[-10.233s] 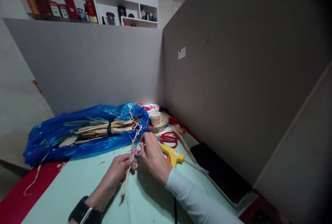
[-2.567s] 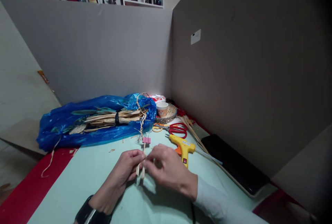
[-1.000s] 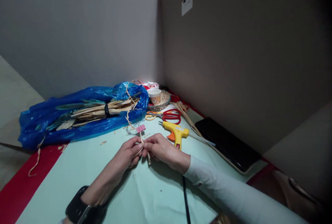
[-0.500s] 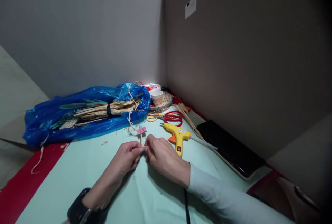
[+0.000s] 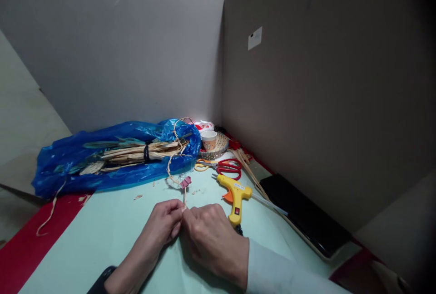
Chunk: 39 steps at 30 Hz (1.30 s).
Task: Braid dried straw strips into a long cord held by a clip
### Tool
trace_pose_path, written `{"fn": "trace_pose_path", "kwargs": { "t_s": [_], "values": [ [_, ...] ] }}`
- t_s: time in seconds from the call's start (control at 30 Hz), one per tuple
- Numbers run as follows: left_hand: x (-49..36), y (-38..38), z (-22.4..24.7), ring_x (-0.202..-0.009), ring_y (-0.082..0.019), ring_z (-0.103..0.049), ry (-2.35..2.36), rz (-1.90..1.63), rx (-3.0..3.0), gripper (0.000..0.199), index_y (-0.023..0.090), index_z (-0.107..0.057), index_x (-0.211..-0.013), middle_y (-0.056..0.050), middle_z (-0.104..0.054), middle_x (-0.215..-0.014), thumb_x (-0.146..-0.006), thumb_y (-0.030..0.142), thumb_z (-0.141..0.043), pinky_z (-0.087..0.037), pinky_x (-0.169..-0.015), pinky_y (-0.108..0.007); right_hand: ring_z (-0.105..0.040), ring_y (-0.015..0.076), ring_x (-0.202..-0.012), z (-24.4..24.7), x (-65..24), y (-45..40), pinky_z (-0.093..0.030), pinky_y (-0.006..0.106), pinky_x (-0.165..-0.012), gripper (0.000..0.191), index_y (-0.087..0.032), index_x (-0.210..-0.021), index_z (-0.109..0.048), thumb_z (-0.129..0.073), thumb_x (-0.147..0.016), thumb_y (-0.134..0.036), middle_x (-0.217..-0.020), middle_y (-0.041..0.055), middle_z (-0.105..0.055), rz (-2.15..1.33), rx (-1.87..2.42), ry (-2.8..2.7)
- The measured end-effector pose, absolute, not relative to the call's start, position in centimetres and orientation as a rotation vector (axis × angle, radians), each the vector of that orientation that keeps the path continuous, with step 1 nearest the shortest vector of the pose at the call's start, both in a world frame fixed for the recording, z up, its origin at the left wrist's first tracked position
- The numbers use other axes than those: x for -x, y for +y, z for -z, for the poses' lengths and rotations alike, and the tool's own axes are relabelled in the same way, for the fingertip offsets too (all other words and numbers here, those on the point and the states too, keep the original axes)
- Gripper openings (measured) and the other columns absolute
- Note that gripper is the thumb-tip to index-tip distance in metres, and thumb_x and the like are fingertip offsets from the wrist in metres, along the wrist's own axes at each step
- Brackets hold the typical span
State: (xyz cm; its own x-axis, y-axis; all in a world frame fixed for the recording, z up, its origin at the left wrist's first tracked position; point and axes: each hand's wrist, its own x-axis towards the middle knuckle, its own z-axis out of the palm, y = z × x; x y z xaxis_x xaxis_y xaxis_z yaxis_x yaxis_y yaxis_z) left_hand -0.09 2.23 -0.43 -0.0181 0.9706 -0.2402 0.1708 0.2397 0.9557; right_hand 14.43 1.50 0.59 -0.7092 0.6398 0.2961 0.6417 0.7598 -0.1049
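Note:
A thin pale straw cord [image 5: 185, 198] runs from a pink clip [image 5: 185, 182] down into my fingertips. My left hand [image 5: 162, 221] pinches the cord's near end between thumb and forefinger. Pressed up against it, my right hand [image 5: 213, 235] is closed on the same end, its fingertips mostly hidden behind the knuckles. Beyond the clip, the cord loops up over the edge of a blue plastic bag [image 5: 85, 139]. Just right of my right hand lies a yellow glue gun [image 5: 235, 189] with a clear glue stick in its back.
Inside the bag lies a tied bundle of dry straw [image 5: 126, 154]. Red-handled scissors [image 5: 229, 168] and a paper cup [image 5: 209, 140] on a woven tray [image 5: 223, 142] stand behind the glue gun. A black flat case [image 5: 303, 217] lies along the right partition [image 5: 323, 103].
The view has tilted up, so shelves show above the partition and everything sits lower. The pink clip has turned slightly. My right hand has rolled over, knuckles up, still against the left.

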Motion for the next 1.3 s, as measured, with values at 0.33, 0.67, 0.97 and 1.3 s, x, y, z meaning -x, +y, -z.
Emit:
{"fn": "trace_pose_path", "kwargs": {
  "t_s": [0.33, 0.67, 0.97, 1.3],
  "values": [
    [0.6, 2.2, 0.2, -0.036, -0.003, -0.022, 1.390, -0.958, -1.145, 0.040, 0.017, -0.051, -0.056, 0.011, -0.033, -0.037, -0.060, 0.053, -0.067, -0.012, -0.041, -0.020, -0.052, 0.0138, -0.055, -0.7, -15.0, 2.0, -0.024, 0.029, -0.052, 0.025, -0.016, -0.074, -0.062, -0.046, -0.090, -0.027, -0.066, 0.0031, -0.064, -0.276, 1.098, -2.337],
    [0.7, 2.0, -0.5, -0.042, -0.006, -0.027, 1.373, -0.868, -1.244, 0.031, 0.015, -0.057, -0.069, 0.008, -0.040, -0.045, -0.066, 0.045, -0.061, -0.016, -0.043, -0.021, -0.045, 0.0077, -0.050, -0.2, -14.8, 5.4, -0.032, 0.019, -0.052, 0.027, -0.015, -0.064, -0.058, -0.050, -0.087, -0.028, -0.054, -0.0037, -0.052, -1.309, 1.000, -1.972],
    [1.1, 1.6, -1.6, -0.048, -0.013, -0.041, 1.683, -0.643, -1.667, 0.029, 0.018, -0.052, -0.053, 0.003, -0.048, -0.047, -0.076, 0.035, -0.048, -0.029, -0.052, -0.026, -0.045, 0.0108, -0.058, 0.5, -14.2, 4.8, -0.029, 0.022, -0.052, 0.014, -0.013, -0.066, -0.060, -0.053, -0.077, -0.019, -0.060, -0.0006, -0.053, -1.158, 1.224, -1.859],
    [-2.1, -1.0, -0.1, -0.064, -0.021, -0.059, 1.846, -0.796, -2.248, 0.028, 0.019, -0.058, -0.072, -0.006, -0.061, -0.073, -0.088, 0.021, -0.036, -0.039, -0.061, -0.031, -0.047, 0.0110, -0.055, 1.1, -14.1, 4.7, -0.033, 0.021, -0.055, 0.014, -0.013, -0.060, -0.065, -0.053, -0.069, -0.010, -0.054, -0.0009, -0.055, -1.241, 1.127, -1.766]
  ]
}}
